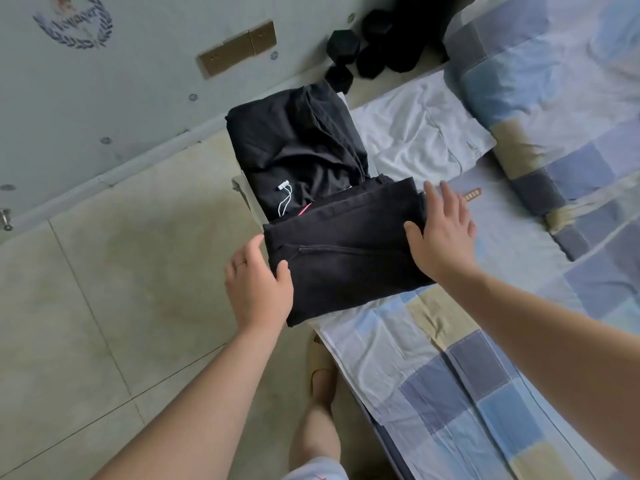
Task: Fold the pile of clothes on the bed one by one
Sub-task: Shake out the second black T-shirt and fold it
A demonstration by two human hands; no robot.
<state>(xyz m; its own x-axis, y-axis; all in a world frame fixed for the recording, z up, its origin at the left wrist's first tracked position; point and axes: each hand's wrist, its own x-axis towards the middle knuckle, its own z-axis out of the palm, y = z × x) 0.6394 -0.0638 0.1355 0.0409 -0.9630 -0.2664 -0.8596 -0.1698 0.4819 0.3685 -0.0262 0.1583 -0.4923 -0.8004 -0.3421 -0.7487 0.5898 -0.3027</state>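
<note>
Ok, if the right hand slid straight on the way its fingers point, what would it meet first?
Likely the white pillow: the right hand lies flat on the folded black garment, fingers aimed past its edge, only sheet between. Depth unclear.

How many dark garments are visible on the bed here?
2. One folded garment lies between the left hand and right hand; a black garment with a white tag lies just beyond it. A pink sliver between them may be a hidden third.
</note>
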